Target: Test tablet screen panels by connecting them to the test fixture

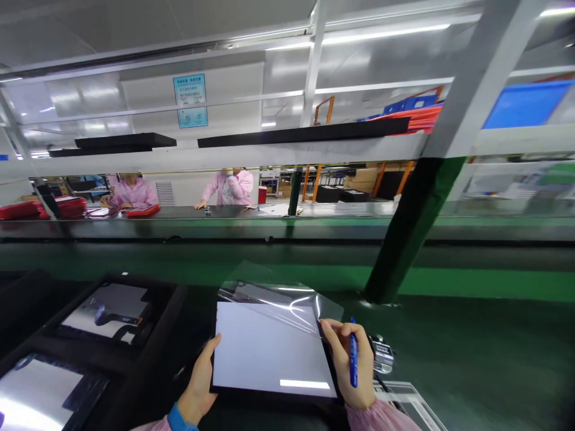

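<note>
A flat tablet-like panel (269, 350) with a pale glossy face lies in front of me, held at both sides. My left hand (200, 383) grips its left edge, thumb on top. My right hand (353, 365) holds the right edge and also clasps a blue pen (353, 359) upright in its fingers. A clear plastic film (278, 299) lifts off the panel's far end, curling upward.
Black trays (112, 311) holding similar panels sit at my left. A small metal object (381, 353) lies right of my hand. A green conveyor (449, 281) runs across, with a slanted frame post (413, 227). Two people in pink coats (132, 191) work at a far bench.
</note>
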A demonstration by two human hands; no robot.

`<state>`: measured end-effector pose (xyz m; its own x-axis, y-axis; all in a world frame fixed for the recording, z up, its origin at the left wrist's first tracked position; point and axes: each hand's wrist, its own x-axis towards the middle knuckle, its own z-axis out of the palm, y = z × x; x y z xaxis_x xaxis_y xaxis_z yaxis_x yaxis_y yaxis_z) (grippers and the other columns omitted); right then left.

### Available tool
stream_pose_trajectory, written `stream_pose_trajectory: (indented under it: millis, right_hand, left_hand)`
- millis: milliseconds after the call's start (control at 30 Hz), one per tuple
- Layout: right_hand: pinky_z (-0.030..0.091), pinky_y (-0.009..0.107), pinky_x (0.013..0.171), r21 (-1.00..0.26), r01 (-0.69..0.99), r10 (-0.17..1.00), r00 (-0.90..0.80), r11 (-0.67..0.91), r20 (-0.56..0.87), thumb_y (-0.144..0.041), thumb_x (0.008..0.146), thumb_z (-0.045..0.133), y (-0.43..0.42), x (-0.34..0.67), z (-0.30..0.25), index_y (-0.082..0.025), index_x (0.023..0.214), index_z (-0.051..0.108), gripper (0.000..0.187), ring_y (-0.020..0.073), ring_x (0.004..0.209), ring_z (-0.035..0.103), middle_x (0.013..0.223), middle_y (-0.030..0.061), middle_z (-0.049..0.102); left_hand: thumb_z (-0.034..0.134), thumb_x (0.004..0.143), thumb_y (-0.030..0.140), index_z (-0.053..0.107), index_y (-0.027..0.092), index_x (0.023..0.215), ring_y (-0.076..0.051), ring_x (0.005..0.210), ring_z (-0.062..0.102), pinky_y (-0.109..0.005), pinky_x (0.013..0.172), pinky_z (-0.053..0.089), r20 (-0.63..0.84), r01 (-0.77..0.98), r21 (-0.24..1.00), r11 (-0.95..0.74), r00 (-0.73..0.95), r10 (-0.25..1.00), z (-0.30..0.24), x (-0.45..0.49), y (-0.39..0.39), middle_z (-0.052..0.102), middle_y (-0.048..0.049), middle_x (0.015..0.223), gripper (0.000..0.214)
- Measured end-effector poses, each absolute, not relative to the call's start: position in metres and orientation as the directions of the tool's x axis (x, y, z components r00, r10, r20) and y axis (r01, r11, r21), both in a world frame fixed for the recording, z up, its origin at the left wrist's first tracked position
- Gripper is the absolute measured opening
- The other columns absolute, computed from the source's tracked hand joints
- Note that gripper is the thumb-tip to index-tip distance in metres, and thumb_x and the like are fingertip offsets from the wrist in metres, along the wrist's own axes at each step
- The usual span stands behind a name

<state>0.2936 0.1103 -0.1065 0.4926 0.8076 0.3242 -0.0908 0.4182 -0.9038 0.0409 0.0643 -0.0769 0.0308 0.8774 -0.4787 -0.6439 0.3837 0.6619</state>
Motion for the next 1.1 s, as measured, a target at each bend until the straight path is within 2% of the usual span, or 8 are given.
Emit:
stream_pose_trajectory:
  millis: [233,433,633,733,833,933,1000,1100]
  right_hand:
    - [0.045,0.033,0.07,-0.892,-0.108,0.802,0.495,0.439,0.335,-0.051,0.068,0.08,0.109,0.294,-0.107,-0.024,0.073,0.04,0.049,0.0186,0.076,0.061,0.078,0.0019,0.067]
    - [0.046,0.032,0.071,-0.884,-0.163,0.837,0.433,0.439,0.336,-0.046,0.068,0.081,0.108,0.295,-0.108,-0.023,0.071,0.042,0.045,0.0199,0.077,0.062,0.075,0.0004,0.067]
    - [0.048,0.036,0.064,-0.883,-0.216,0.852,0.43,0.418,0.298,-0.059,0.081,0.06,0.108,0.306,-0.091,-0.025,0.068,0.046,0.039,0.0225,0.07,0.063,0.069,0.0014,0.066]
    - [0.049,0.041,0.077,-0.875,0.012,0.782,0.443,0.483,0.438,-0.048,0.079,0.067,0.103,0.305,-0.078,-0.027,0.072,0.043,0.033,0.026,0.082,0.065,0.081,0.0031,0.07]
    - [0.049,0.047,0.084,-0.727,0.376,0.716,0.2,0.574,0.668,-0.029,0.085,0.063,0.095,0.282,-0.072,-0.027,0.076,0.042,0.022,0.0301,0.096,0.064,0.101,0.0106,0.07]
    - [0.047,0.057,0.092,-0.525,0.533,0.683,-0.145,0.663,0.716,-0.011,0.089,0.045,0.087,0.239,-0.077,-0.025,0.082,0.047,0.015,0.0335,0.12,0.054,0.125,0.0151,0.062]
    - [0.039,0.065,0.1,-0.361,0.543,0.616,-0.415,0.758,0.669,-0.003,0.087,0.041,0.079,0.213,-0.082,-0.025,0.088,0.05,0.024,0.0331,0.129,0.047,0.129,0.0121,0.062]
    - [0.038,0.058,0.105,-0.262,0.397,0.469,-0.635,0.88,0.613,0.0,0.085,0.044,0.071,0.198,-0.088,-0.026,0.088,0.051,0.026,0.0274,0.125,0.052,0.122,0.0066,0.067]
  left_hand:
    - [0.055,0.09,0.05,0.063,0.015,0.124,-0.036,0.093,0.07,-0.05,0.082,0.054,-0.353,-0.64,0.691,0.336,0.107,0.929,-0.083,0.038,0.065,0.076,-0.0115,0.1,0.05]
    - [0.058,0.085,0.057,0.061,0.022,0.126,-0.036,0.096,0.069,-0.052,0.08,0.054,-0.387,-0.629,0.684,0.369,0.115,0.915,-0.09,0.036,0.066,0.076,-0.0097,0.099,0.054]
    - [0.05,0.09,0.056,0.063,0.019,0.124,-0.036,0.099,0.068,-0.051,0.083,0.054,-0.426,-0.658,0.638,0.4,0.132,0.895,-0.084,0.043,0.064,0.075,-0.0121,0.105,0.052]
    - [0.048,0.092,0.051,0.066,0.016,0.119,-0.035,0.104,0.066,-0.048,0.086,0.053,-0.394,-0.689,0.627,0.364,0.123,0.911,-0.082,0.05,0.061,0.073,-0.012,0.11,0.048]
    - [0.047,0.093,0.05,0.067,0.013,0.117,-0.034,0.108,0.065,-0.046,0.093,0.05,-0.352,-0.735,0.568,0.369,0.188,0.917,-0.084,0.056,0.059,0.072,-0.0121,0.114,0.048]
    - [0.042,0.096,0.049,0.064,0.01,0.121,-0.034,0.109,0.065,-0.047,0.099,0.047,-0.361,-0.781,0.492,0.385,0.22,0.906,-0.086,0.059,0.059,0.072,-0.0137,0.113,0.051]
    - [0.041,0.097,0.045,0.061,0.009,0.124,-0.033,0.108,0.065,-0.046,0.101,0.046,-0.361,-0.799,0.489,0.349,0.179,0.915,-0.087,0.057,0.061,0.072,-0.0139,0.111,0.049]
    - [0.045,0.096,0.043,0.059,0.01,0.128,-0.032,0.107,0.066,-0.046,0.102,0.045,-0.354,-0.787,0.545,0.289,0.096,0.93,-0.088,0.051,0.065,0.072,-0.013,0.111,0.047]
